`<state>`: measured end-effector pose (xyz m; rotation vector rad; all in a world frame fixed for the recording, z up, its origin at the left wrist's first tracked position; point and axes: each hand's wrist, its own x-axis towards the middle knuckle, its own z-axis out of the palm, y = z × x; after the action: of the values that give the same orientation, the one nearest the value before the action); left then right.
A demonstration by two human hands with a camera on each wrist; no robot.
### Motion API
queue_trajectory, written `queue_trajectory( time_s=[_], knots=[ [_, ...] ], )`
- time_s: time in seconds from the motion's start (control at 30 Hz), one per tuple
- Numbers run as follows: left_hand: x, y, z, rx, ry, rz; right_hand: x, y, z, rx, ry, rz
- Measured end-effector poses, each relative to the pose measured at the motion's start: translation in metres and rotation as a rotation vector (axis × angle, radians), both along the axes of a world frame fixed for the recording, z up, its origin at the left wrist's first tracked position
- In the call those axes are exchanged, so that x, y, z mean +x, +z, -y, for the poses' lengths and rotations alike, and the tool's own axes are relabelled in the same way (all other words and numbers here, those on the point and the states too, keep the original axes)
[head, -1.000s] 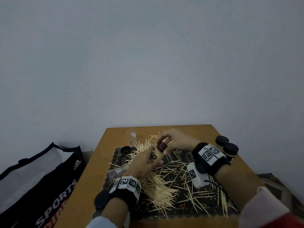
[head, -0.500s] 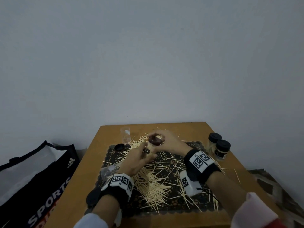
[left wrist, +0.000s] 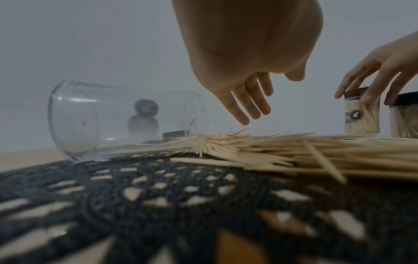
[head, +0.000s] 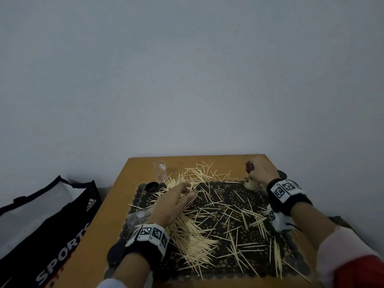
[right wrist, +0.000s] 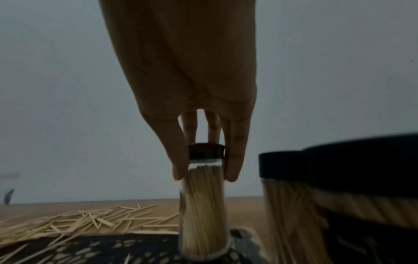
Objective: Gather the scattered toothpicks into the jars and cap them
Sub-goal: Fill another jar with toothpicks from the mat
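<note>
Left hand [left wrist: 244,100] hovers over toothpicks [left wrist: 260,151] beside a toppled empty jar [left wrist: 108,116].

Left hand [head: 173,204] and right hand [head: 262,172], both bare. Each wrist carries a black fabric band [head: 143,249] topped by white blocks printed with black square fiducial markers [head: 284,189]. Sleeves: pale blue-white [head: 112,284] left, white-cuffed red [head: 357,269] right.
</note>
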<state>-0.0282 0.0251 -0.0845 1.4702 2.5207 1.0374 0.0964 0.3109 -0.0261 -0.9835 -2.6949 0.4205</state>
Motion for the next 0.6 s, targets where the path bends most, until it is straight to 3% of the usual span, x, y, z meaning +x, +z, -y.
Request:
queue_trajectory(
  time_s=[0.2,0.33,0.47,0.6],
  knots=[
    [-0.001,0.002,0.002,0.008,0.034,-0.068,-0.002,-0.009,0.003,0.063,0.037,0.116],
    [-0.015,0.015,0.016,0.030,0.074,-0.100,-0.006,-0.006,0.014,0.085,0.089,-0.002],
    [-0.046,0.043,0.046,-0.069,0.155,-0.043,-0.014,0.002,0.039,0.044,0.191,-0.137],
    [-0.070,0.046,0.078,-0.304,0.175,0.067,-0.023,0.001,0.077,0.085,0.294,-0.101]
  ],
)
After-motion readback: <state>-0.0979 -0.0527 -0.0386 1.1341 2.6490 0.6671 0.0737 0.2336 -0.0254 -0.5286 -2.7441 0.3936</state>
